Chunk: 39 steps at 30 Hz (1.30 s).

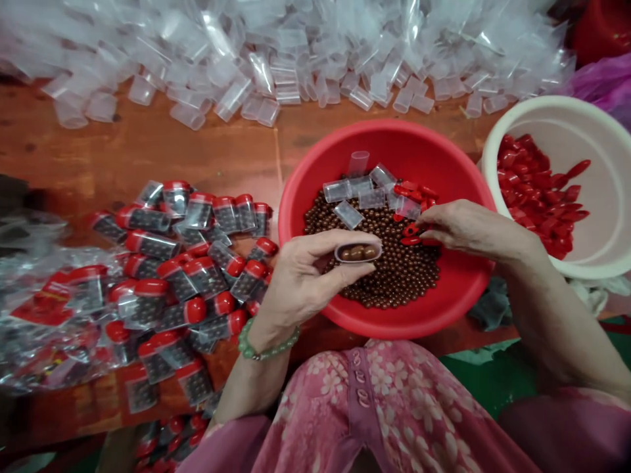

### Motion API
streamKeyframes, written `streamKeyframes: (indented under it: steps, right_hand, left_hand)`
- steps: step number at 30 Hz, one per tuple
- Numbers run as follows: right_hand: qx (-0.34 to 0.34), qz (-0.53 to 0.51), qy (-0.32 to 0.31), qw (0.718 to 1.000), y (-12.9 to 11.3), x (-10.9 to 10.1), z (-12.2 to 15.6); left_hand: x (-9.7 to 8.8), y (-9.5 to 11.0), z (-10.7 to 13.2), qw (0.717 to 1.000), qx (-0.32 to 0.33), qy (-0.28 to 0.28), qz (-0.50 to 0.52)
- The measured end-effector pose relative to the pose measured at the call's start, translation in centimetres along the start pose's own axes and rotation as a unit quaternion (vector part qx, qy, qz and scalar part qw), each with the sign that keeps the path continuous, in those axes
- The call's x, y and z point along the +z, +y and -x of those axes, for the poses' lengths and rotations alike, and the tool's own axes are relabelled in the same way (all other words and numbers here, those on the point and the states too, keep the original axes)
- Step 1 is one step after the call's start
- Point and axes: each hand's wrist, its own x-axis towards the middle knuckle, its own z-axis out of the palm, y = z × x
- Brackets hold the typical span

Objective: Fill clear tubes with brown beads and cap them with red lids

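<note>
My left hand is closed around a small clear plastic container, its oval open end facing up. Brown balls show inside that opening. Over the right part of a red basin, my right hand has thumb and fingers pinched at a red cap. Small brown balls cover the basin's bottom. On top of them lie several empty clear containers and, beside my right fingertips, more red caps.
Many clear empty containers are heaped along the table's far side. A white tub of red caps stands at the right. Filled containers with red caps pile up at the left, near clear plastic bags.
</note>
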Motion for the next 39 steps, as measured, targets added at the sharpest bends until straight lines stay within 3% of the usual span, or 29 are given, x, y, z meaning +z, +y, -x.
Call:
streamKeyframes:
  steps: [4,13,17,22,29,32,35,37,39]
  right_hand:
    - [0.02,0.072,-0.048,0.996,-0.3,1.1,-0.7]
    - [0.023,0.205,-0.053,0.977,-2.1,3.1,-1.7]
    - [0.01,0.157,-0.021,0.987,-2.1,3.9,-1.9]
    - [0.012,0.098,0.0,0.995,-2.0,3.4,-2.1]
    - [0.005,-0.037,0.121,0.992,-2.6,1.4,-1.6]
    - [-0.055,-0.167,0.225,0.958,-3.6,1.2,-1.7]
    - [-0.097,-0.323,0.357,0.871,-5.3,1.2,-1.3]
    - [-0.111,-0.368,0.393,0.835,-6.6,1.3,-0.7]
    - [-0.142,-0.391,0.393,0.82,-7.8,1.6,0.1]
  left_hand:
    - [0.2,-0.1,0.0,1.0,0.004,0.004,-0.005]
    - [1.0,-0.5,0.1,0.995,-0.074,0.002,0.073]
    - [1.1,-0.4,0.4,0.984,-0.118,-0.024,0.13]
    - [0.7,-0.9,0.2,0.988,-0.128,-0.028,0.087]
    - [0.7,-1.2,0.3,0.98,-0.164,0.07,0.089]
    - [1.7,-0.5,0.5,0.974,-0.177,0.043,0.139]
    - [3.2,0.2,0.7,0.947,-0.222,-0.018,0.232]
    - [3.9,0.3,0.7,0.928,-0.241,-0.035,0.283]
    - [4.2,0.2,0.7,0.916,-0.236,-0.032,0.322]
